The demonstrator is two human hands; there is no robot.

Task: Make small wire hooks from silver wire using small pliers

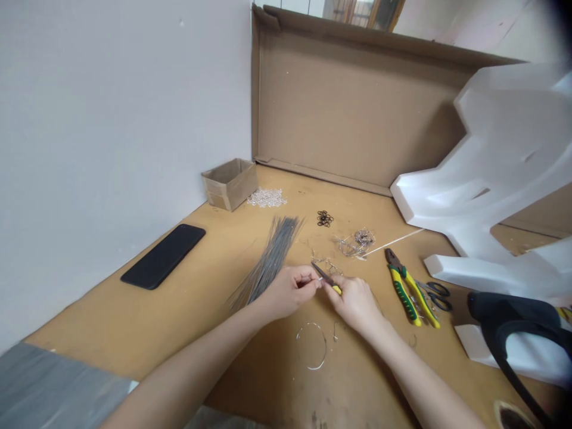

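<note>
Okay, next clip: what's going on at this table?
A person is working at a brown wooden table. The right hand grips small yellow-handled pliers, their tip meeting the left hand, which pinches what looks like a short piece of thin wire. A bundle of straight grey wires lies just left of the hands, a bent wire loop lies nearer the camera, and larger green-and-yellow pliers lie unused to the right.

Black phone [163, 255]; grey wire bundle [272, 259]; small pliers [328, 281], yellow handle; large pliers [409, 287], green-and-yellow handles; brown cardboard box [230, 182]; white foam [500, 173]; black rings [325, 218]; tan table [134, 316].
</note>
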